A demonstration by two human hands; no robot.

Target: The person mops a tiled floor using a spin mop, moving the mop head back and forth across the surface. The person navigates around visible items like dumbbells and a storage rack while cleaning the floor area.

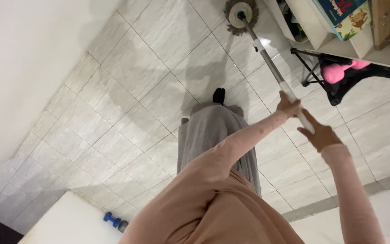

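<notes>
Gleaming grey tiled floor [127, 86], white wall [19, 58]

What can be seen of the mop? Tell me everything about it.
The mop has a round head with a pale disc on top and a fringe of grey-brown strands, lying flat on the pale tiled floor. A long, thin metal-looking pole slants from it toward the person, ending in a white grip. The left hand wraps the pole higher up the grip's start; the right hand holds the grip's end.
</notes>
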